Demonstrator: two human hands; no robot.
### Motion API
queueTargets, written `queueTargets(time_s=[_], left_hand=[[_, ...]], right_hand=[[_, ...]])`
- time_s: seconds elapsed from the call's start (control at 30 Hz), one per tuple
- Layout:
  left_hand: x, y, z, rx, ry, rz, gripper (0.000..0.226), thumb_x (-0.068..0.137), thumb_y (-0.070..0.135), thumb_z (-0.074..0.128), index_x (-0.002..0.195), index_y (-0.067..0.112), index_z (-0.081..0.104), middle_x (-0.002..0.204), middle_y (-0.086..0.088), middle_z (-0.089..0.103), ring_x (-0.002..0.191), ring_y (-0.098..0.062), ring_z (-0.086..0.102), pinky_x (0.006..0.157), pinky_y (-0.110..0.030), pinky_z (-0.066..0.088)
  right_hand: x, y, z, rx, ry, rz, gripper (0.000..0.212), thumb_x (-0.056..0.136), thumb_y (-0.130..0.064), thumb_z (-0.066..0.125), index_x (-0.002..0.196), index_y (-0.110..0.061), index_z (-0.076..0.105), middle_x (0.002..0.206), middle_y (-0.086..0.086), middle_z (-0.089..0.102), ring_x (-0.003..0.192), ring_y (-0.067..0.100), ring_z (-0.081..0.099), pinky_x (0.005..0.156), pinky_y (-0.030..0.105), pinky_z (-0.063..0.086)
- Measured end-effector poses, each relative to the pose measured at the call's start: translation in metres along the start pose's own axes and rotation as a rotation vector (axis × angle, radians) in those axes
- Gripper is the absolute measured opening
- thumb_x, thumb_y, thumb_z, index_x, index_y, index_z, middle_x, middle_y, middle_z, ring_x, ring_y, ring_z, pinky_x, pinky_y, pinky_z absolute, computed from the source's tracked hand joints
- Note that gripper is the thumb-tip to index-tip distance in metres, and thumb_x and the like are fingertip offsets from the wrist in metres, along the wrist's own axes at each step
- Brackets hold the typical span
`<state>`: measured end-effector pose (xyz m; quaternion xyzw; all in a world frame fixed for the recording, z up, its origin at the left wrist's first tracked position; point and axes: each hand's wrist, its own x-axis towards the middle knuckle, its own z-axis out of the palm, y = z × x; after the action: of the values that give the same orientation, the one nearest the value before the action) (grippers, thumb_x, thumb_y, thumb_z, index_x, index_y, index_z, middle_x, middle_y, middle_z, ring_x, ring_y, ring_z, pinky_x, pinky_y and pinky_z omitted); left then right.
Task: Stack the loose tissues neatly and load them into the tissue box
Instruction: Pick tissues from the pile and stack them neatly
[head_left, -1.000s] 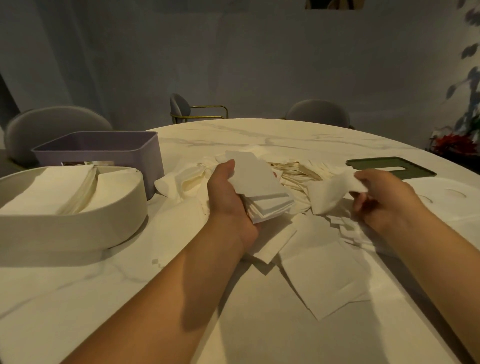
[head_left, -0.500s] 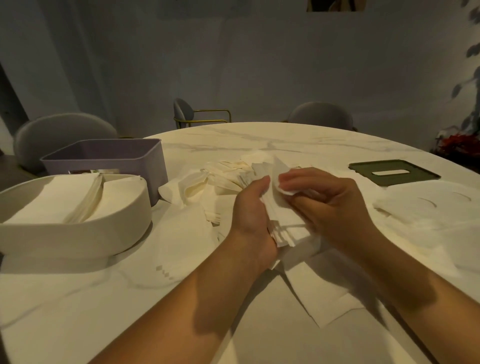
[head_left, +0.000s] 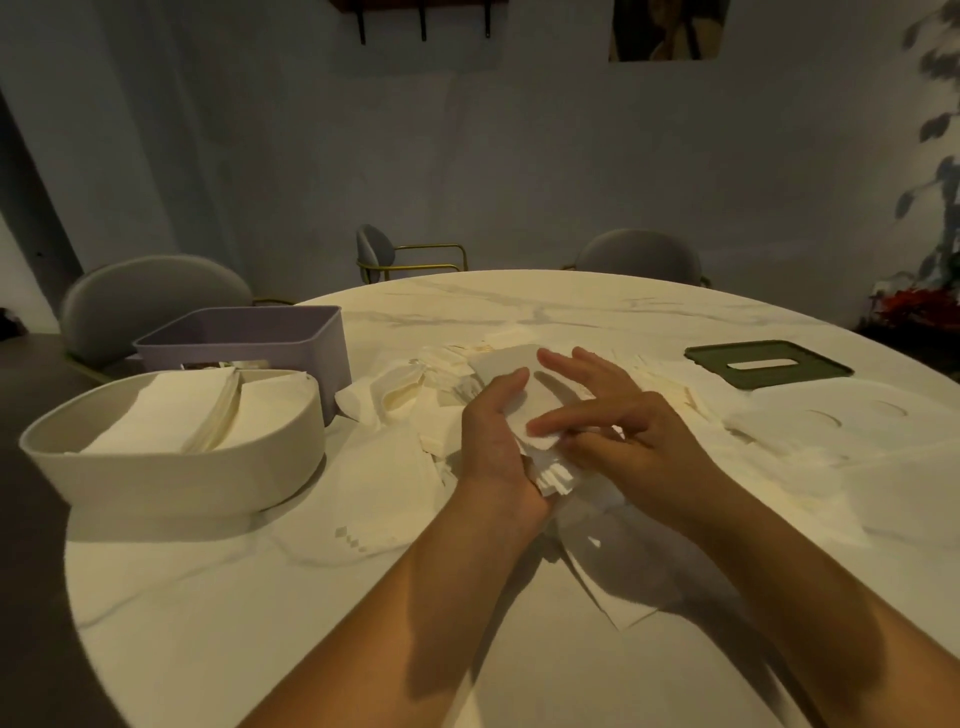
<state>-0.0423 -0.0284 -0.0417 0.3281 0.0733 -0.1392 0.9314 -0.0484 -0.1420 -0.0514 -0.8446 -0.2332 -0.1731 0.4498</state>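
Observation:
My left hand (head_left: 493, 441) grips a stack of folded white tissues (head_left: 524, 400) just above the middle of the table, thumb along the stack's left edge. My right hand (head_left: 608, 415) lies over the stack with its fingers spread and straight, pressing the top tissue flat. More loose tissues (head_left: 415, 379) are scattered behind and around the hands. A cream oval tissue box (head_left: 171, 467) at the left holds a folded pile of tissues. Its dark green lid (head_left: 769, 364) with a slot lies at the right.
A purple rectangular bin (head_left: 244, 343) stands behind the cream box. Flat tissue sheets (head_left: 613, 587) lie on the marble table (head_left: 311, 623) under my forearms and to the right. Grey chairs (head_left: 150, 301) ring the far side of the table.
My right hand carried a tissue from the right over to the stack in my left hand and now lies spread on top of it. The view has tilted upward.

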Motion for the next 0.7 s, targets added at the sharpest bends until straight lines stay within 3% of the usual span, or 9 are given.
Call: queueTargets(time_s=[0.07,0.17,0.23,0.33,0.47,0.57,0.63,0.7], left_hand=[[-0.006,-0.001,0.002,0.008,0.045,0.008,0.020,0.086,0.022,0.055,0.096,0.008,0.064,0.073,-0.013,0.067,0.072,-0.032,0.062,0.071,-0.039,0.052],[-0.011,-0.002,0.000,-0.020,0.120,0.060,0.024,0.083,0.019,0.056,0.103,0.008,0.061,0.088,-0.016,0.065,0.080,-0.035,0.061,0.081,-0.045,0.052],[-0.019,-0.001,-0.001,-0.037,0.129,0.102,0.011,0.085,0.017,0.056,0.096,0.014,0.059,0.091,-0.016,0.064,0.084,-0.036,0.060,0.086,-0.049,0.051],[-0.030,0.004,-0.007,-0.071,0.128,0.128,0.004,0.087,0.016,0.056,0.091,0.016,0.058,0.085,-0.014,0.064,0.080,-0.034,0.059,0.081,-0.046,0.052],[-0.036,0.007,-0.016,-0.100,0.093,0.126,0.025,0.088,0.020,0.055,0.111,0.011,0.058,0.097,-0.018,0.065,0.090,-0.038,0.060,0.081,-0.047,0.052],[-0.045,0.008,-0.020,-0.095,0.079,0.169,0.031,0.092,0.023,0.052,0.120,0.011,0.054,0.099,-0.018,0.064,0.089,-0.036,0.060,0.068,-0.040,0.050],[-0.051,0.008,-0.025,-0.069,0.094,0.219,0.028,0.093,0.024,0.053,0.120,0.016,0.053,0.100,-0.015,0.064,0.089,-0.032,0.060,0.067,-0.039,0.051],[-0.055,0.007,-0.030,-0.029,0.090,0.264,0.029,0.091,0.022,0.058,0.119,0.020,0.054,0.103,-0.013,0.064,0.094,-0.031,0.061,0.070,-0.042,0.054]], right_hand=[[-0.003,-0.004,0.004,-0.037,0.060,0.049,0.028,0.082,-0.046,0.041,0.105,-0.061,0.050,0.139,-0.035,0.032,0.137,-0.001,0.026,0.117,0.033,0.015],[-0.006,-0.007,0.010,-0.062,0.171,0.237,0.041,0.077,-0.060,0.030,0.117,-0.052,0.034,0.148,-0.018,0.033,0.134,0.009,0.034,0.114,0.041,0.026],[-0.009,-0.011,0.010,-0.042,0.245,0.282,0.051,0.075,-0.062,0.027,0.123,-0.047,0.032,0.148,-0.012,0.035,0.132,0.014,0.038,0.112,0.042,0.030],[-0.016,-0.020,0.011,0.060,0.316,0.316,0.060,0.077,-0.063,0.024,0.129,-0.035,0.040,0.143,-0.005,0.044,0.124,0.018,0.047,0.109,0.044,0.037],[-0.026,-0.033,0.027,0.227,0.312,0.471,0.029,0.084,-0.064,0.039,0.107,-0.048,0.045,0.135,-0.008,0.050,0.119,0.017,0.051,0.104,0.047,0.043],[-0.035,-0.045,0.033,0.641,0.269,0.608,0.015,0.084,-0.057,0.054,0.092,-0.046,0.048,0.119,-0.010,0.055,0.112,0.019,0.054,0.090,0.042,0.050],[-0.039,-0.046,0.032,0.748,0.248,0.586,0.017,0.080,-0.045,0.064,0.092,-0.043,0.052,0.113,-0.006,0.061,0.103,0.022,0.062,0.081,0.042,0.055],[-0.042,-0.042,0.032,0.743,0.221,0.561,0.033,0.077,-0.032,0.071,0.104,-0.040,0.055,0.112,-0.001,0.064,0.100,0.024,0.066,0.085,0.045,0.056]])
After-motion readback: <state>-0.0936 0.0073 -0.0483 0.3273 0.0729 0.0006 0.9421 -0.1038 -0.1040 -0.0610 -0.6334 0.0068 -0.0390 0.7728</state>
